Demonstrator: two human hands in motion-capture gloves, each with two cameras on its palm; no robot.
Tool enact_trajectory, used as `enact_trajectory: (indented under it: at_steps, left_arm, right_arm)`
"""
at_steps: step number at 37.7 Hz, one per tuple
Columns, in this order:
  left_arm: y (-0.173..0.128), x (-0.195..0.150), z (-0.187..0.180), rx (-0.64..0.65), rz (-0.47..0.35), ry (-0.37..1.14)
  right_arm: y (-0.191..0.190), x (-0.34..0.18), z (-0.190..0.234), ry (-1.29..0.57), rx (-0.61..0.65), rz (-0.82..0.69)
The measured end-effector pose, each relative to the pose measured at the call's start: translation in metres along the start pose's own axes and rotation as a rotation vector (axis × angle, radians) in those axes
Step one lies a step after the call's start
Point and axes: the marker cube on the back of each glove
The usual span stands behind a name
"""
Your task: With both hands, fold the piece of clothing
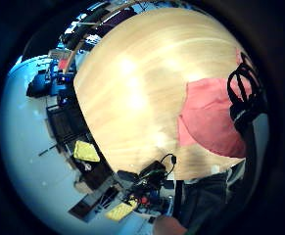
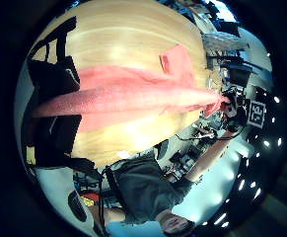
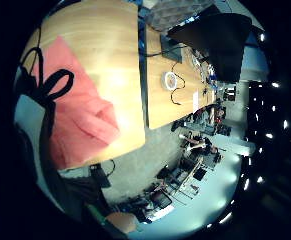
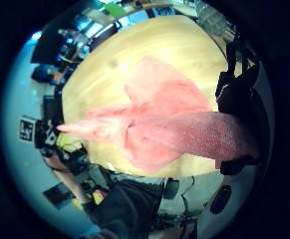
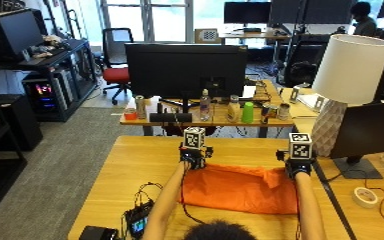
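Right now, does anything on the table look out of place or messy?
Nothing stands out. The orange garment lies on the wooden table, its far edge held up by the left hand and right hand. It is rumpled, mid-fold.

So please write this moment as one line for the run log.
orange cloth garment: on wooden table | left hand: grips far edge | right hand: grips far edge

Light wooden table (image 5: 132, 165), plank-grained top. Lying directly on it: one orange garment (image 5: 242, 187), spread across the middle; one small black device with a lit screen (image 5: 139, 224) and cable, near the front left edge.
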Motion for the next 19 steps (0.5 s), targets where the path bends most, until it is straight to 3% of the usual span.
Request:
enact_trajectory:
  at_steps: [3,8,14,19]
  left_arm:
    - [-0.019,0.0,0.014,-0.014,-0.034,0.023]
    - [-0.048,0.002,0.043,0.007,-0.093,0.037]
    - [-0.073,-0.008,0.057,0.27,-0.137,-0.026]
    - [-0.069,-0.015,0.056,0.294,-0.173,0.046]
  right_arm:
    - [-0.007,-0.01,0.007,-0.004,0.132,0.01]
    - [0.02,-0.02,0.031,-0.038,0.047,0.132]
    - [-0.005,-0.011,0.041,-0.073,0.321,0.173]
    - [-0.031,0.013,0.047,-0.074,0.346,0.193]
